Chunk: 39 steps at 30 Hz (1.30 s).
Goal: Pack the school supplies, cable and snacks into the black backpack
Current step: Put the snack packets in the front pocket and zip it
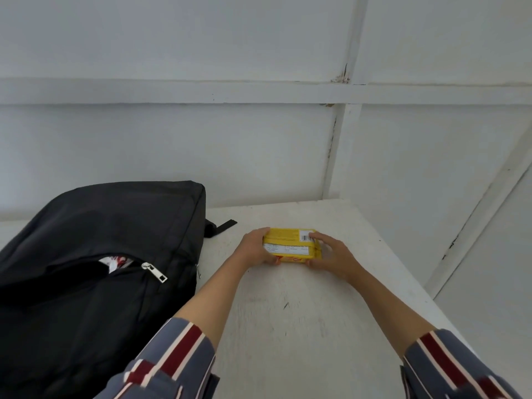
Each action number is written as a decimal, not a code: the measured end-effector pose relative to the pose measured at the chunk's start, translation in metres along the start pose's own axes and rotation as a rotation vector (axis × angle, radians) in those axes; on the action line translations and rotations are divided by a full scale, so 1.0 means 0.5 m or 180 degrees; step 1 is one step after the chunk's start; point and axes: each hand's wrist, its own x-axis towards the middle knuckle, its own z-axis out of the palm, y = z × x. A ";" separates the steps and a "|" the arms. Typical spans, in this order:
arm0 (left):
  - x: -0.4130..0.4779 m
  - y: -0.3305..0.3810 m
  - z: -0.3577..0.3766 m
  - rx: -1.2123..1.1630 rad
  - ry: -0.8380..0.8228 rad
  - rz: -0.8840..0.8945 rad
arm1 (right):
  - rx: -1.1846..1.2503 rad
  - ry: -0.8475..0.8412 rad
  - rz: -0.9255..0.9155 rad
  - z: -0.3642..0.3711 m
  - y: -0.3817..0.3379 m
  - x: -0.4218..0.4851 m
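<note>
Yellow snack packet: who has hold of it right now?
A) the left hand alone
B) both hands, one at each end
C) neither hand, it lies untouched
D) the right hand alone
B: the left hand grips one end of the yellow snack packet and the right hand grips the other end, low over the white table.

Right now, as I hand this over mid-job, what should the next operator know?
The left hand and right hand each grip one end of the yellow snack pack, on or just above the white table.
The black backpack lies to its left, front pocket unzipped, a red-and-white wrapper showing inside: some packing done.
Left: put that pack in the backpack, zip up.
</note>
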 end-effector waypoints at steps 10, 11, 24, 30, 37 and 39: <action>-0.144 0.038 -0.103 -0.0237 0.0438 0.0569 | 0.0097 0.0247 -0.0405 0.013 -0.140 -0.100; -0.164 0.038 -0.118 -0.0242 0.0465 0.0632 | 0.0082 0.0278 -0.0451 0.020 -0.163 -0.115; -0.504 -0.132 -0.347 -0.0097 0.0710 0.0762 | -0.0030 0.0261 -0.0941 0.284 -0.426 -0.335; -0.597 -0.251 -0.404 -0.0061 0.0770 0.0561 | -0.0280 -0.0015 -0.0960 0.407 -0.468 -0.372; -0.599 -0.312 -0.425 0.0001 0.0881 0.0424 | -0.1284 -0.0103 -0.0818 0.459 -0.492 -0.359; -0.588 -0.315 -0.427 -0.0018 0.0898 0.0425 | -0.1391 -0.0128 -0.0772 0.461 -0.491 -0.345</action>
